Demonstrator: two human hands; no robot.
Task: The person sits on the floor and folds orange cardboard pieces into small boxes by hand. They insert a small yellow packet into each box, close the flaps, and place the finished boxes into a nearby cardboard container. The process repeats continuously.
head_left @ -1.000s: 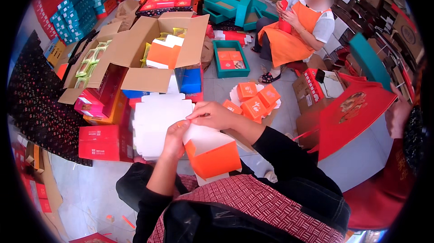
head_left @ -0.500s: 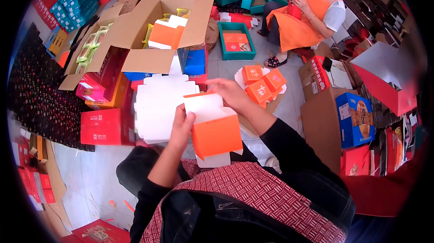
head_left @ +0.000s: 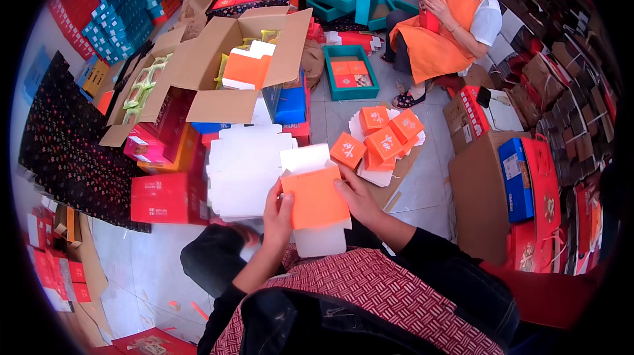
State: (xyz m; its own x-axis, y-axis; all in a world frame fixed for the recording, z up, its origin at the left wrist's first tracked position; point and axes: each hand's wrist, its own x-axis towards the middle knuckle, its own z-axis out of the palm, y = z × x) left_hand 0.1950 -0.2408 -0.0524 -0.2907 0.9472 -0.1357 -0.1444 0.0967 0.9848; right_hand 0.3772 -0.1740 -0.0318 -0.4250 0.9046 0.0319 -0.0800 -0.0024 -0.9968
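Between my hands, close to my lap, is an orange paper carton (head_left: 317,198), its orange face toward me. White flaps stick out at its top and bottom. My left hand (head_left: 279,213) grips its left edge with the thumb on the front. At the right edge my right hand (head_left: 358,196) pinches it the same way. Just beyond lies a stack of flat white cartons (head_left: 244,163), partly behind the held one. Several folded orange boxes (head_left: 384,144) sit to the right, some on white card sheets.
An open cardboard box (head_left: 205,58) with an orange-and-white carton on top stands at the far left, above red boxes (head_left: 168,198). Ahead is a teal tray (head_left: 354,93) holding small boxes. A seated person in an orange apron (head_left: 432,44) holds something red. Cardboard and gift boxes (head_left: 485,190) line the right.
My right hand has come down from the carton's far side to its right edge. The carton now faces me flatter. An orange box shows where that hand was.
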